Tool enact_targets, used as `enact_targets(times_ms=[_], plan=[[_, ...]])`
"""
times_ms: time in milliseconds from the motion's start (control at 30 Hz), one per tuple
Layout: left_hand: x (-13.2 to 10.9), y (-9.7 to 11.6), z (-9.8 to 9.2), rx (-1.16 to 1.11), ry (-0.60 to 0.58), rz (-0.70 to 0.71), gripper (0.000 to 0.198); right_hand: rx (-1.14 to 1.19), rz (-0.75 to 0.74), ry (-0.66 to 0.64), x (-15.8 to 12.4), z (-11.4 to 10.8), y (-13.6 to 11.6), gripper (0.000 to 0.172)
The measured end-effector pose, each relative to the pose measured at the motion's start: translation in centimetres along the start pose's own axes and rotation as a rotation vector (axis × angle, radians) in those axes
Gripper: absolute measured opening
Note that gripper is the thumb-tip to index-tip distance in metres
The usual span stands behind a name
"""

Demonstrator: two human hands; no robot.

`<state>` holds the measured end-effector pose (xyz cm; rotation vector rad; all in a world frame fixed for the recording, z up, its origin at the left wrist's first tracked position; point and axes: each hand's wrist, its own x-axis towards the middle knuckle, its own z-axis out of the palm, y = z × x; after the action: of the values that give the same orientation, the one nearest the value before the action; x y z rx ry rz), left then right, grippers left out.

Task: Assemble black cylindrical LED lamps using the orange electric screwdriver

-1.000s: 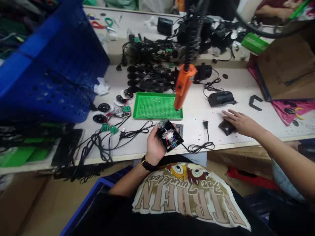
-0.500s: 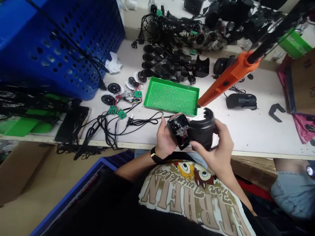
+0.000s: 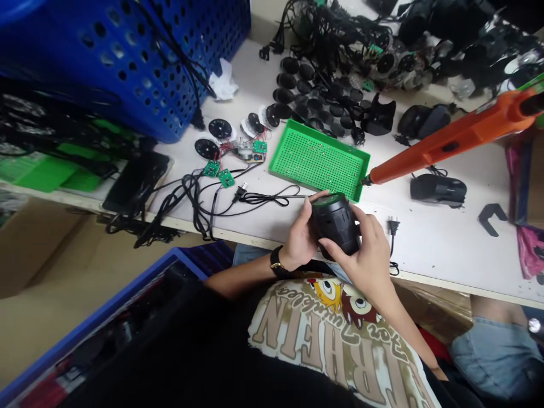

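Observation:
Both my hands grip a black cylindrical plastic housing [image 3: 336,224] just above the table's front edge. My left hand [image 3: 300,238] closes around its left side, while my right hand [image 3: 368,249] wraps the right side with the thumb across the front. A green ring or disc shows at the housing's top; what is inside it is hidden. A black cord with a two-pin plug [image 3: 240,191] lies coiled left of my hands. Another plug [image 3: 393,225] rests to the right. Behind the housing sits a green perforated tray [image 3: 278,161] with small screws in it.
An orange electric screwdriver [image 3: 450,146] hangs with its tip at the tray's right corner. Wired circuit boards [image 3: 226,178] lie at left near a blue crate [image 3: 165,122]. Black round parts [image 3: 293,85] fill the back. A black housing part [image 3: 438,190] lies at right.
The open-ended black shell and the part with exposed innards, held apart before, are now together in my hands. A plug now shows on the table at right. The view has shifted.

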<state>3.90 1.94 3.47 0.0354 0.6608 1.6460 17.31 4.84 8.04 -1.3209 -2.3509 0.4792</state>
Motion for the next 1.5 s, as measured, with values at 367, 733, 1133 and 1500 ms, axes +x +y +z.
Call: enact_targets(times_ms=[367, 733, 1133, 1500], plan=[[0.0, 0.0, -0.1, 0.069, -0.018, 0.039, 0.049, -0.036, 0.005, -0.024, -0.4, 1.3, 0.2, 0.085], [0.8, 0.1, 0.2, 0.057, 0.006, 0.021, 0.051, 0.197, 0.061, -0.323, -0.8, 0.7, -0.1, 0.12], [0.9, 1.4, 1.3, 0.282, 0.115, 0.039, 0.048, 0.855, 0.319, -0.328, 0.2, -0.4, 2.3, 0.076], [1.7, 1.7, 1.0, 0.32, 0.124, -0.083, 0.039, 1.341, 0.665, -0.59, 0.6, 2.0, 3.0, 0.071]])
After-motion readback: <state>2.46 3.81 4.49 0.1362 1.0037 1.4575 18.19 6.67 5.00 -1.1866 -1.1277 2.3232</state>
